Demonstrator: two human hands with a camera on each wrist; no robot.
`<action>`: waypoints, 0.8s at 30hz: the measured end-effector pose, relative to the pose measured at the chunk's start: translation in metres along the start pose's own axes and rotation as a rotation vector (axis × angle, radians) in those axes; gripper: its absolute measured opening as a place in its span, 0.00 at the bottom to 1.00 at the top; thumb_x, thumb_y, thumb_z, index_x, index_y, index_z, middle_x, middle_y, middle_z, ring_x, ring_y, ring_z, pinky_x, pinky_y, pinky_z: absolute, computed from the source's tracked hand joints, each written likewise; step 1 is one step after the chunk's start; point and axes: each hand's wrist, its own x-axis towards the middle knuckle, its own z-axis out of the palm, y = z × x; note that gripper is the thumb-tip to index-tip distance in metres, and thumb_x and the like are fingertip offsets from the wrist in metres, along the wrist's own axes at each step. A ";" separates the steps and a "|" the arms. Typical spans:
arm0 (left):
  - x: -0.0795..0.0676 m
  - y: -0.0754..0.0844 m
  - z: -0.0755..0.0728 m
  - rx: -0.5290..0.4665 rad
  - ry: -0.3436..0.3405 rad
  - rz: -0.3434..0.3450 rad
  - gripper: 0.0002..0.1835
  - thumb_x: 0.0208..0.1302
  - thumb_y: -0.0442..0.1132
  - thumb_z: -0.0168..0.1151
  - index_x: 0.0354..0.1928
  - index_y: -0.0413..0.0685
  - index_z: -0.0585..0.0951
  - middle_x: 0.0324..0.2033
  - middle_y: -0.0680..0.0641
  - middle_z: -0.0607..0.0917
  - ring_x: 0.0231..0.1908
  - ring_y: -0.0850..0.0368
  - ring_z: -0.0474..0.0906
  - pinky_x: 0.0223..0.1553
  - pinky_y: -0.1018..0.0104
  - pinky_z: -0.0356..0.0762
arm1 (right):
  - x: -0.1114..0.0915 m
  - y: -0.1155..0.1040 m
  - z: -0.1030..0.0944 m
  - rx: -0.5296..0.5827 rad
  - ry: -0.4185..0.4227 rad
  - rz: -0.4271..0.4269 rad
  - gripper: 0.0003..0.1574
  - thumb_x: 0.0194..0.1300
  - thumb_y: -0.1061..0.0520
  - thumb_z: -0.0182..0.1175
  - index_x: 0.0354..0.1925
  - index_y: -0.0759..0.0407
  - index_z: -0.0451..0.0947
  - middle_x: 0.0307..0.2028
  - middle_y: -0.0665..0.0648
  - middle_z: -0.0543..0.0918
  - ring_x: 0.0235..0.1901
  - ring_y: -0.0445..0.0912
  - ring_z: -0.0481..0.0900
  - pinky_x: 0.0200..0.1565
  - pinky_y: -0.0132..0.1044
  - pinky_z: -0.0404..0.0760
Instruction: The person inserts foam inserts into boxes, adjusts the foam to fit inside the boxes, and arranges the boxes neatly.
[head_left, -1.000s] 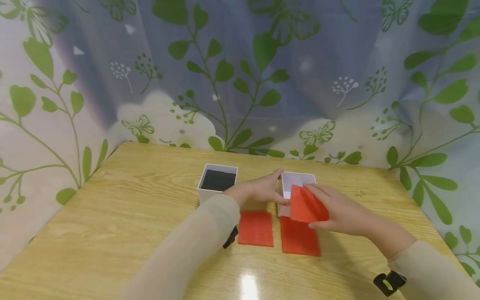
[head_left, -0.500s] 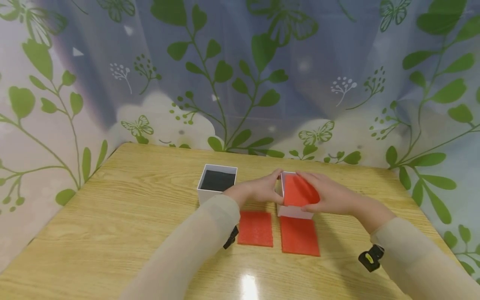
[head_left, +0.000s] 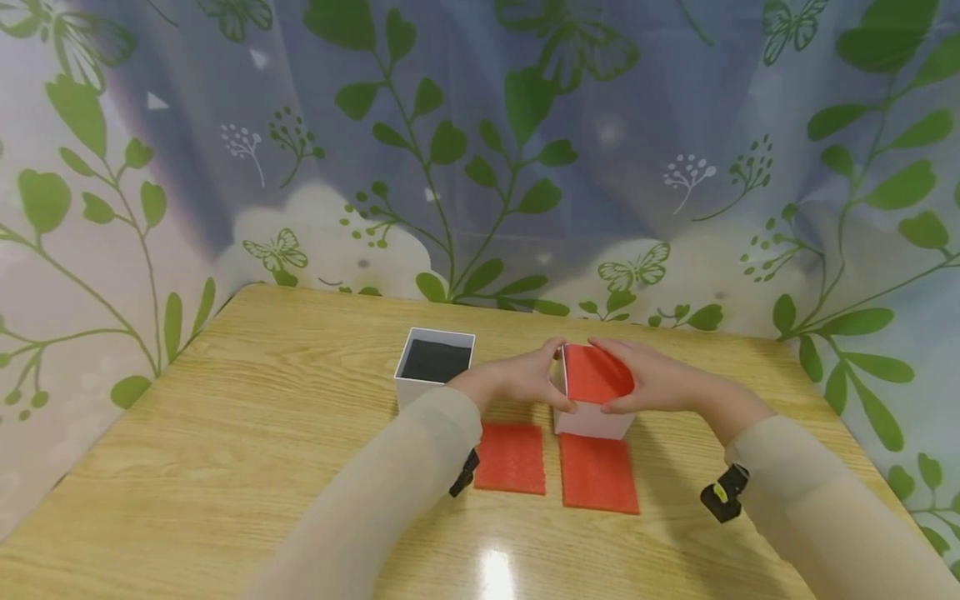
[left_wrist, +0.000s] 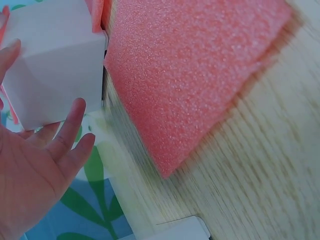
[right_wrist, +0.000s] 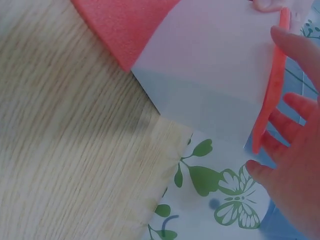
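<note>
Wood-grain table [head_left: 225, 417], two white boxes [head_left: 416, 393] [head_left: 592, 422], two red foam squares [head_left: 511, 458] [head_left: 598, 473] lying flat

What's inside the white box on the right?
Only a red foam sheet shows, spanning nearly all of the opening of the white box, the right hand at its edges. Anything beneath the sheet is covered.

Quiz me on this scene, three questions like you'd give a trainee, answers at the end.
1. What colour is the material inside the white box on the left?
2. True or false: the two flat red squares on the table lie apart.
3. Which hand holds the raised red square at the other white box's mouth: A, left; B, right; C, neither?

Key: 1, black; 2, true; 3, B, the right hand.
</note>
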 end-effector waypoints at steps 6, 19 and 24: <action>-0.002 0.001 -0.001 0.010 -0.007 0.001 0.57 0.52 0.50 0.69 0.72 0.47 0.39 0.67 0.43 0.57 0.65 0.51 0.57 0.62 0.56 0.59 | 0.004 -0.001 -0.005 0.040 -0.047 0.005 0.58 0.52 0.48 0.69 0.70 0.65 0.48 0.62 0.67 0.62 0.54 0.57 0.66 0.48 0.49 0.71; -0.002 0.001 0.000 0.012 -0.007 -0.034 0.58 0.52 0.51 0.70 0.72 0.49 0.37 0.67 0.45 0.57 0.65 0.53 0.57 0.62 0.54 0.58 | 0.009 0.003 -0.009 0.077 -0.124 0.071 0.60 0.53 0.46 0.69 0.72 0.62 0.46 0.65 0.65 0.59 0.54 0.55 0.65 0.50 0.47 0.70; -0.002 0.002 0.000 0.012 -0.005 -0.032 0.58 0.52 0.50 0.69 0.72 0.49 0.38 0.67 0.45 0.57 0.65 0.53 0.56 0.62 0.53 0.57 | 0.010 0.003 -0.011 0.081 -0.136 0.075 0.60 0.52 0.46 0.69 0.71 0.63 0.47 0.65 0.65 0.59 0.56 0.56 0.64 0.52 0.49 0.69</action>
